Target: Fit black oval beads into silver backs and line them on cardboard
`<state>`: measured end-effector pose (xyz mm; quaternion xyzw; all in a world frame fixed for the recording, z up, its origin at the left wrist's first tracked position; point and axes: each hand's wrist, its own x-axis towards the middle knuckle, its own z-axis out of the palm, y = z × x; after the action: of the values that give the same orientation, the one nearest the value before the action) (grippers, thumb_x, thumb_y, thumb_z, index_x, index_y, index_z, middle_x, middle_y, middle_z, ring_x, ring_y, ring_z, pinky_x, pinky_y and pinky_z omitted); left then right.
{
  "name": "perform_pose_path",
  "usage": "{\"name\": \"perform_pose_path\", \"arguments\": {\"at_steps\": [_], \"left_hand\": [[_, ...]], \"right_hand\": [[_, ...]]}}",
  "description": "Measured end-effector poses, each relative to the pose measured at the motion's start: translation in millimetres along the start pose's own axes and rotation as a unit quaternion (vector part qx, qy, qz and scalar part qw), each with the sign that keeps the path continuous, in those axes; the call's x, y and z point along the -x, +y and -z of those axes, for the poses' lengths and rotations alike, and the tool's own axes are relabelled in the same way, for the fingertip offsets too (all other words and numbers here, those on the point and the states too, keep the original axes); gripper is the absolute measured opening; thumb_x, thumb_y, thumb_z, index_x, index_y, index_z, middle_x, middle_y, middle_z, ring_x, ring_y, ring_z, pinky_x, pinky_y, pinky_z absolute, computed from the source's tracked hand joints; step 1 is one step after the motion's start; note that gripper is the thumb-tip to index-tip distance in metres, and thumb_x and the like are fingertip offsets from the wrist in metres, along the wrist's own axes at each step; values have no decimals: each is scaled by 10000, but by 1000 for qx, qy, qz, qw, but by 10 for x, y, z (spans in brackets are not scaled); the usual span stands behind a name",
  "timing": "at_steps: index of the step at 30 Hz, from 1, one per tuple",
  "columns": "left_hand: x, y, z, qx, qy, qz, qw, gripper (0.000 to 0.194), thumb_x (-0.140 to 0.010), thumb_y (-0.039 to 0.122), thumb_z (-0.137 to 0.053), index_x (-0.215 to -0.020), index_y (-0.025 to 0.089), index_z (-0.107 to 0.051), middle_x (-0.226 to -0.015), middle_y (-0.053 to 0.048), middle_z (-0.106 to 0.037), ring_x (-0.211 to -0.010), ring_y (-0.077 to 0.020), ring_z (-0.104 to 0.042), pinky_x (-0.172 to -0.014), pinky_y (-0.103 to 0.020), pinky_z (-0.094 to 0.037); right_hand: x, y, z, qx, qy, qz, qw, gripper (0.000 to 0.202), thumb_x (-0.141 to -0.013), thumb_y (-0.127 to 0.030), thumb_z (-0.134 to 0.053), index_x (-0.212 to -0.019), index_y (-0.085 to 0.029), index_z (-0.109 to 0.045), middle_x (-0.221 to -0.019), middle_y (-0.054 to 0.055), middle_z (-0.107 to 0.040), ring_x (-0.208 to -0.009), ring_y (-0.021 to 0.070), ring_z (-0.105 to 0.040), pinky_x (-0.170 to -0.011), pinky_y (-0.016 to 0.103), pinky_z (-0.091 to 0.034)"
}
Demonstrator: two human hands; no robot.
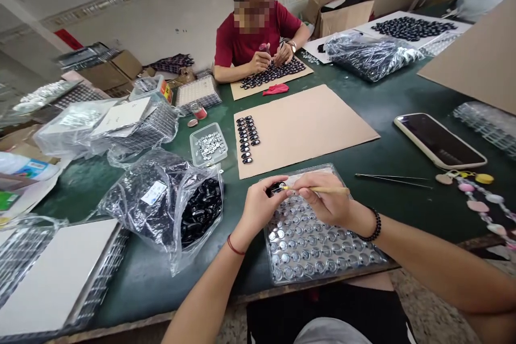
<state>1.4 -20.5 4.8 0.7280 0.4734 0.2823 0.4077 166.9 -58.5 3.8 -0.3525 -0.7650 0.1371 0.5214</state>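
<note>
My left hand (262,201) pinches a small black piece (276,188) above the far left corner of a clear tray (322,250) filled with rows of round silvery parts. In my right hand (326,199) is a thin yellow stick (330,190), its tip at the black piece. Beyond the tray lies a cardboard sheet (306,123) with short rows of black pieces (246,140) along its left side. An open plastic bag of black pieces (201,212) is left of my left hand. Farther back sits a small clear box of silvery parts (209,144).
Across the green table (403,209), a person in a red shirt (258,37) works over another sheet (250,88) of black pieces. Tweezers (393,180), a phone (439,140) and a beaded strap (479,204) lie right. Stacked trays (60,274) stand at left.
</note>
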Motion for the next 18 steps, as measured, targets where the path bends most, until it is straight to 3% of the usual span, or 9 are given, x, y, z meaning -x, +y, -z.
{"name": "perform_pose_path", "arguments": {"at_steps": [9,18], "left_hand": [[19,35,-4,35,-20,-4,999,309,-738,329,-620,-1014,202,-673,-1002,-48,-685,-901,-215,-615,-792,-295,-455],[41,28,-5,12,-18,-11,1000,370,-748,350,-604,-1085,202,-644,-862,-34,-702,-570,-125,-519,-548,-232,-397]], "right_hand": [[9,18,-17,49,2,-17,999,197,-890,-209,-371,-822,-192,-555,-733,42,-638,-658,139,-585,-611,265,-456],[35,47,-32,65,3,-11,998,178,-882,-179,-390,-803,-181,-549,-718,45,-629,-659,139,-585,-606,264,-455]]}}
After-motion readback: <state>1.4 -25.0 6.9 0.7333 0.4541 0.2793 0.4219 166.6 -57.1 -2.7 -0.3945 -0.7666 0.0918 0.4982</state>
